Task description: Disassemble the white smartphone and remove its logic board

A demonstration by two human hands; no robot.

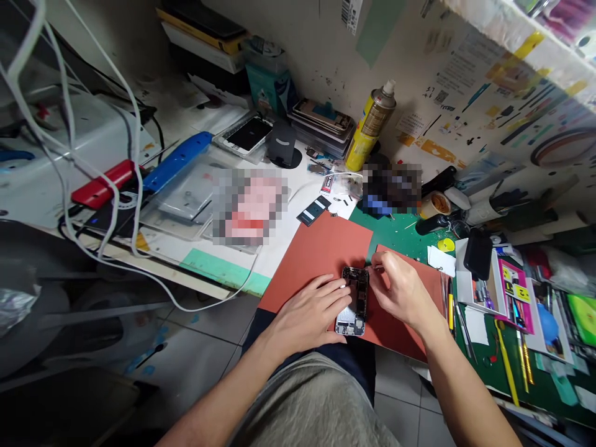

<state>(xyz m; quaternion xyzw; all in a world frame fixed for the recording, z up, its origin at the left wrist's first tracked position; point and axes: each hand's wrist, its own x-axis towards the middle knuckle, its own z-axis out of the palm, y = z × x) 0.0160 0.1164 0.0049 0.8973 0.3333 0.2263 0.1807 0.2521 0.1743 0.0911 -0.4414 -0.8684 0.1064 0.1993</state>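
Note:
An opened phone body (354,302) with its insides exposed lies on a red mat (321,248) at the near edge of the workbench. My left hand (310,311) rests flat on the mat with its fingers stretched out, touching the phone's left side. My right hand (400,288) is on the phone's right, fingers pinched on thin metal tweezers (376,267) whose tip points at the phone's upper end.
A yellow spray can (370,127) stands at the back by the wall. Stacked phone frames (321,127), a screen panel (246,133), a green cutting mat (405,233), pens and tools (507,347) at right. White cables (116,205) hang at left.

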